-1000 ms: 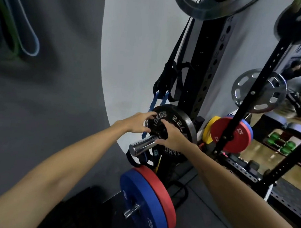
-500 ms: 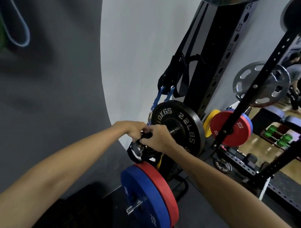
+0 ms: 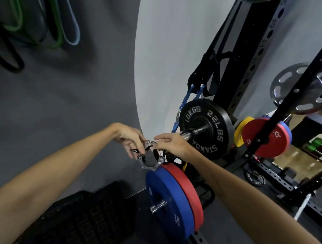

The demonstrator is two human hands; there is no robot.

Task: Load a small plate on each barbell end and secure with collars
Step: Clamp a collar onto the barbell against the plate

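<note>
1. Our left hand (image 3: 130, 138) pinches the metal collar (image 3: 150, 157), just off the barbell sleeve (image 3: 192, 133) end.
2. Our right hand (image 3: 171, 144) grips the collar's other side, fingers curled.
3. The black plate (image 3: 206, 128) sits on that sleeve.

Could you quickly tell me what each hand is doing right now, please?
Left hand: closed on the collar, pinching its lever.
Right hand: fingers on the collar's other side, at the end of the barbell sleeve.

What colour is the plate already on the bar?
Black with raised silver lettering, plate; clearest in the head view.
</note>
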